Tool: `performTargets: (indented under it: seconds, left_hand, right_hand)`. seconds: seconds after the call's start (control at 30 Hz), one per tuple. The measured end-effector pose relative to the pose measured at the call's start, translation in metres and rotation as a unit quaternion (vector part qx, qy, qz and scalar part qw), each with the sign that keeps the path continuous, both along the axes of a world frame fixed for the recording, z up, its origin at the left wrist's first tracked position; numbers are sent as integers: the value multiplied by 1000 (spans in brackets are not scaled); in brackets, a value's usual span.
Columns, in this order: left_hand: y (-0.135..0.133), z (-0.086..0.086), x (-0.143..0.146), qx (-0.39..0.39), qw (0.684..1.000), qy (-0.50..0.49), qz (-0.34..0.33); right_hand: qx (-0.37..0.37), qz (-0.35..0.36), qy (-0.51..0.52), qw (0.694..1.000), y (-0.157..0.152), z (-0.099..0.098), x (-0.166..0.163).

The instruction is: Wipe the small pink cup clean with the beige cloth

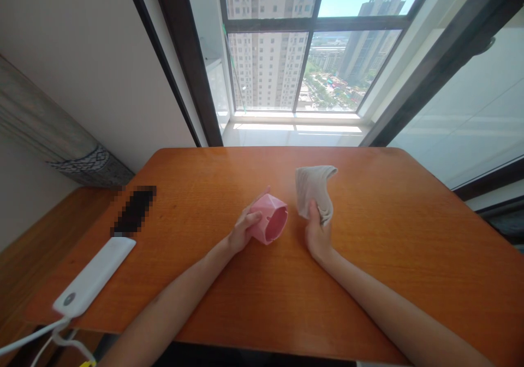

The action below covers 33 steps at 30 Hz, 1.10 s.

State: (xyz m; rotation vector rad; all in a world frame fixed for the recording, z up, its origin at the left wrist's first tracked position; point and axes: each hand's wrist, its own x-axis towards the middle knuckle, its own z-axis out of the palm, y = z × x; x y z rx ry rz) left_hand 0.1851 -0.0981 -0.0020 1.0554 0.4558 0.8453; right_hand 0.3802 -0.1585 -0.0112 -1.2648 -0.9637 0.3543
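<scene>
Tipped on its side, a pink faceted cup (262, 222) is gripped by my left hand (243, 230), its opening turned toward the right and toward me. The thumb lies along its near side; the other fingers are mostly behind it. My right hand (318, 238) pinches a folded light grey cloth (313, 184) at its lower end, and the cloth stands up from the grip with its top edge bent to the right. Cup and cloth are a short way apart over the wooden table (393, 236).
On the table's left side lies a white power strip (96, 274) with cables running off the near left edge. Beyond it is a dark, pixelated object (135, 211). A curtain (82, 143) hangs at the left, and a window (295, 72) stands past the far edge.
</scene>
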Motion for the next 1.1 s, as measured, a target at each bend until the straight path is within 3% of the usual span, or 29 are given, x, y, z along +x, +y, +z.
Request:
performTargets:
  seconds: [0.07,0.13,0.2,0.37,0.5,0.63,0.73,0.83,1.1]
  left_hand:
    - [-1,1,0,-1,1000,-14,3]
    - [-3,2,1,2,1000,-26,10]
    - [-4,3,1,12,1000,-27,11]
    - [-4,4,0,92,995,17,-18]
    - [-9,8,2,220,972,78,-5]
    - [-18,13,2,388,897,196,78]
    - [-24,10,3,459,836,278,117]
    - [-28,2,5,456,824,300,153]
    - [-23,-9,5,351,877,230,233]
  right_hand:
    - [32,98,-128,986,-8,3,-4]
    - [62,195,-247,947,-13,9,-6]
    - [82,233,-309,918,-16,15,-6]
    - [102,217,-309,920,-15,16,0]
    - [96,187,-272,939,-14,12,0]
    - [89,134,-315,935,-17,17,-3]
    - [100,92,-357,924,-20,23,-5]
    - [125,84,-390,908,-20,26,-7]
    - [121,106,-406,900,-19,23,-16]
